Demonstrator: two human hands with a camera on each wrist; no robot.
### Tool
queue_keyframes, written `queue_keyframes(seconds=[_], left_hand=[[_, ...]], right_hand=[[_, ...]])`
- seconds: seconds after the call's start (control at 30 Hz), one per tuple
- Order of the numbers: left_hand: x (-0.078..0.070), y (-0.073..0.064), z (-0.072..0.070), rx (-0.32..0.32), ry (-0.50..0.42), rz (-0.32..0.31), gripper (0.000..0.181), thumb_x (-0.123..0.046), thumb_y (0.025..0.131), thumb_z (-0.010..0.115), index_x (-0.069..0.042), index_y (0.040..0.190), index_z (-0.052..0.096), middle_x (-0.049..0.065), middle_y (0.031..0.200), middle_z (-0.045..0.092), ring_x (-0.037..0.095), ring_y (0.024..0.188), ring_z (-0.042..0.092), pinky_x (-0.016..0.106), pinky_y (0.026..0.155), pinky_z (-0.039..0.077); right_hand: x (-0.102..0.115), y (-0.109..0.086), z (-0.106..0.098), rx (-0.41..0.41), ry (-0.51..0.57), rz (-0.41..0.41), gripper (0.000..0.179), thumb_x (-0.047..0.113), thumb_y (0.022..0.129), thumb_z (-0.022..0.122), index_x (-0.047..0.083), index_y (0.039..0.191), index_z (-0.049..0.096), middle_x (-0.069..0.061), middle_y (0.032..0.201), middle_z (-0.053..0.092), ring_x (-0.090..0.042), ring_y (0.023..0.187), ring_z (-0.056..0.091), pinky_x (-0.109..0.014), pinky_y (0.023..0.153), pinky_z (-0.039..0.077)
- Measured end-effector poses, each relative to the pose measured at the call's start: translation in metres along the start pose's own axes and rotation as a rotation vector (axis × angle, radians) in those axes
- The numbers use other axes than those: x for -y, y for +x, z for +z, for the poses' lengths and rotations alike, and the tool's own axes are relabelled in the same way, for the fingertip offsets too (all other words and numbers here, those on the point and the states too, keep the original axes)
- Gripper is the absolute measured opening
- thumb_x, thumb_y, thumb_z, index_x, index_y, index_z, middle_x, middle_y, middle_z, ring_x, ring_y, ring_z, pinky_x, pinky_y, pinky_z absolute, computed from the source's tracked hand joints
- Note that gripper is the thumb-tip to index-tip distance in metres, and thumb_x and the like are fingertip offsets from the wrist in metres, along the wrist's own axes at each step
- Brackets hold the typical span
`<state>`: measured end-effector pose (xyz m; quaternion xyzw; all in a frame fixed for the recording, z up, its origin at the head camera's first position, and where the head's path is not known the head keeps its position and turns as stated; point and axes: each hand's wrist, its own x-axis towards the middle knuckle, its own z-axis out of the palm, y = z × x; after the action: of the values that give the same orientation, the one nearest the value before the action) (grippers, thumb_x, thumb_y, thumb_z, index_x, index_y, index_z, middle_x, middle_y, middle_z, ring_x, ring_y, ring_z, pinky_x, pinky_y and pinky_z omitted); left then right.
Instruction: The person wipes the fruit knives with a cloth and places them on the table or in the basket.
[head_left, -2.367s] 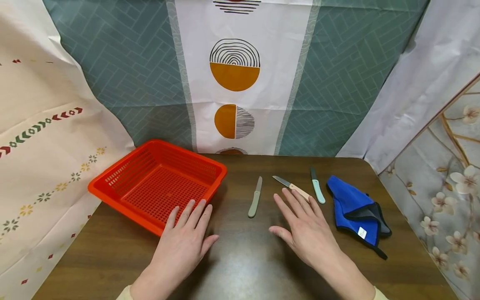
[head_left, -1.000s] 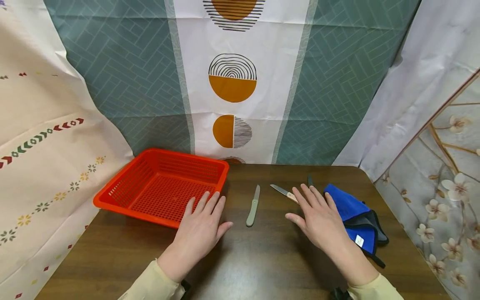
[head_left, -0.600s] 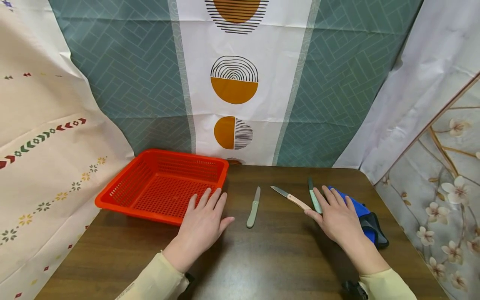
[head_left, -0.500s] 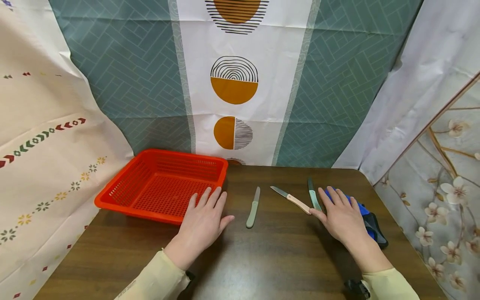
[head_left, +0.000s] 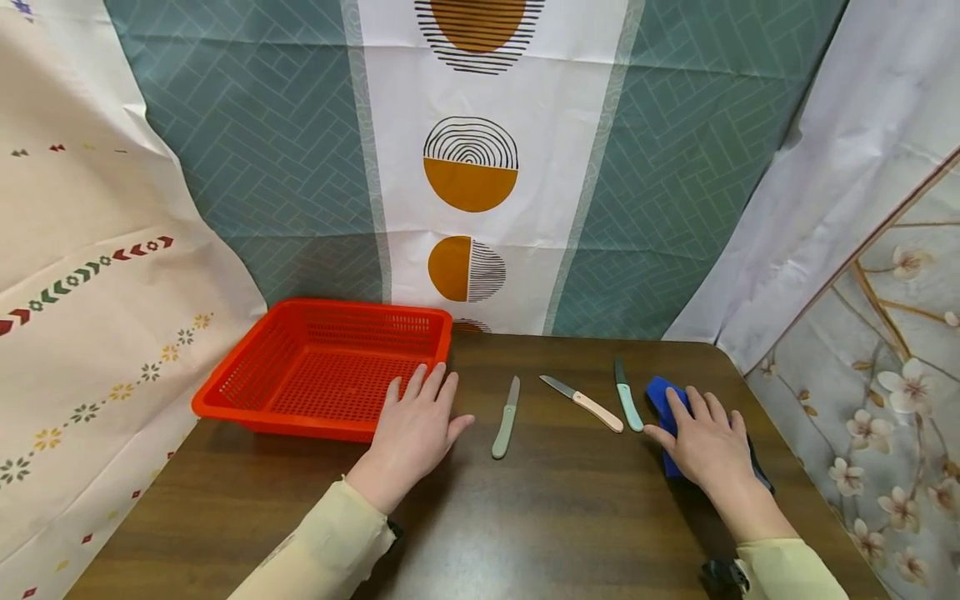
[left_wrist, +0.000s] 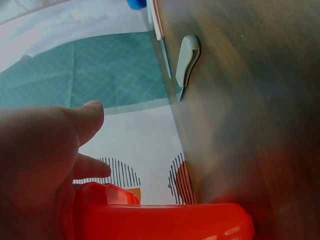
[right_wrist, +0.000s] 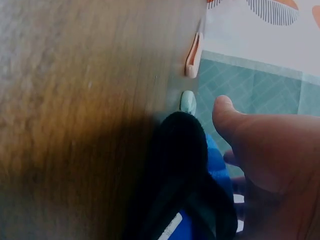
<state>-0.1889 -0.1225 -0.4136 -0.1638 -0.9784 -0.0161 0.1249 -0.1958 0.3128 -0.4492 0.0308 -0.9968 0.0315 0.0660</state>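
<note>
Blue cloth [head_left: 658,398] w/ dark edging: R side of brown table [head_left: 525,517], mostly hidden under R hand [head_left: 708,442]. R hand palm down, fingers extended + slightly spread, thumb out twd the knives; from here can't tell if it's on the cloth or just above. R wrist cam also gets a white tag [right_wrist: 171,226] on the cloth.

L hand [head_left: 416,429]: palm down, fingers straight + spread, at near R corner of red basket [head_left: 300,425]. Fingers overlap the rim in head view; contact n/c, can't tell. Basket upright, back L of table, slotted walls, perforated bottom.

3 knives lying btwn the hands. Green-handled knife [head_left: 506,425] approx mid, blade twd back. Peach-handled knife [head_left: 592,408] to its R, slanted, tip pointing back-L. Mint-handled knife [head_left: 628,400] next, blade twd back, handle end just beside the peach one, sm gap, near the cloth.

Pale yellow sleeves [head_left: 318,537] both arms. Behind table: grey-green hanging [head_left: 292,150] w/ white center strip, orange/black circle prints; floral hanging [head_left: 885,433] far R
</note>
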Motion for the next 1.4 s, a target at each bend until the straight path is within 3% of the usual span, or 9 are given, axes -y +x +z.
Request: queue_keyframes(seconds=[0.57,0.77,1.03,1.27,1.4], left_hand=[[0.0,0.026,0.009,0.053,-0.015,-0.054,0.075,-0.057,0.108,0.064,-0.009,0.164,0.051,0.019,0.172,0.042,0.046,0.158,0.038,0.07,0.123,0.032],[0.001,0.032,0.01,0.066,-0.03,-0.069,0.075,-0.056,0.108,0.065,-0.008,0.164,0.051,0.02,0.173,0.041,0.047,0.158,0.038,0.07,0.124,0.031],[0.001,0.035,0.009,0.035,-0.024,-0.07,0.074,-0.056,0.107,0.066,-0.007,0.162,0.054,0.021,0.171,0.044,0.047,0.157,0.041,0.069,0.123,0.033],[-0.001,0.034,0.007,0.088,-0.034,-0.079,0.076,-0.058,0.108,0.064,-0.009,0.165,0.05,0.02,0.174,0.039,0.045,0.16,0.037,0.069,0.125,0.029],[-0.003,0.033,0.007,0.087,-0.028,-0.072,0.077,-0.059,0.107,0.064,-0.01,0.165,0.05,0.02,0.173,0.04,0.044,0.16,0.037,0.069,0.125,0.03]], right_hand=[[-0.011,0.004,0.01,0.032,0.014,0.059,0.09,0.054,0.108,0.066,-0.005,0.167,0.033,-0.043,0.161,0.031,-0.07,0.139,0.038,-0.083,0.101,0.04],[-0.012,0.007,0.007,0.071,0.015,0.079,0.087,0.045,0.107,0.07,-0.005,0.167,0.032,-0.045,0.16,0.031,-0.071,0.139,0.037,-0.084,0.103,0.039],[-0.013,0.011,0.0,0.137,0.008,0.088,0.087,0.041,0.106,0.071,-0.007,0.167,0.031,-0.046,0.154,0.039,-0.07,0.136,0.041,-0.083,0.104,0.039],[-0.015,0.014,-0.002,0.178,0.009,0.083,0.094,0.051,0.104,0.072,-0.008,0.166,0.032,-0.049,0.149,0.042,-0.07,0.132,0.044,-0.081,0.101,0.043],[-0.015,0.015,-0.004,0.189,0.013,0.08,0.096,0.052,0.103,0.074,-0.009,0.166,0.032,-0.05,0.149,0.042,-0.071,0.131,0.044,-0.081,0.1,0.043]])
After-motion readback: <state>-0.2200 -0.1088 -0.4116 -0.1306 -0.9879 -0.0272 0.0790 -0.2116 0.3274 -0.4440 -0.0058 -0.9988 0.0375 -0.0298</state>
